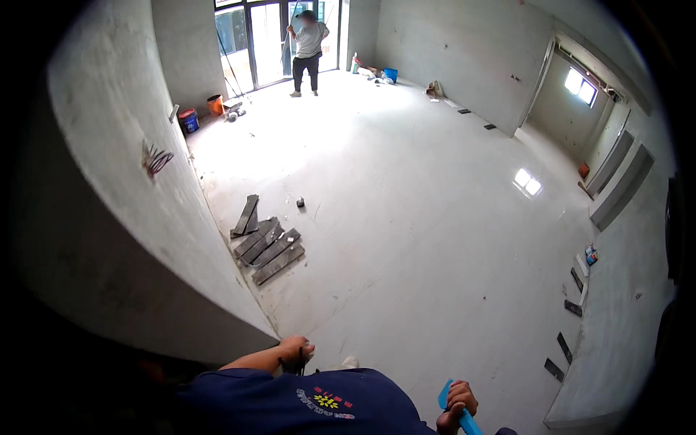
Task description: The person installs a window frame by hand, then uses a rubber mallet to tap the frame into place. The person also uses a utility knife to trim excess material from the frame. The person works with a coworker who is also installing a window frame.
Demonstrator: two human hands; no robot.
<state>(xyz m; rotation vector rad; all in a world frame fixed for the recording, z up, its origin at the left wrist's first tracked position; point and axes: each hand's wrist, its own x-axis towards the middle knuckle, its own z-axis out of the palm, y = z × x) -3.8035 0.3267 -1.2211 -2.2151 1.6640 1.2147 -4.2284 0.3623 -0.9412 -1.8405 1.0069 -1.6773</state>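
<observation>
My left hand (pixel 296 349) is at the lower middle, near the corner of the grey wall, with its fingers curled in. A thin dark thing (pixel 301 360) shows below the fingers, too small to name. At the lower right, my right hand (pixel 462 399) is closed round a bright blue flat tool (pixel 470 423). One end of the tool sticks out above the fist and the other runs down toward the lower edge. Its exact kind cannot be made out.
Dark grey planks (pixel 268 250) lie along the left wall, with a small dark round object (pixel 301 202) beside them. Another person (pixel 308 51) stands by the glass doors. Buckets (pixel 215 105) stand at the far left. Dark strips (pixel 573 308) line the right wall.
</observation>
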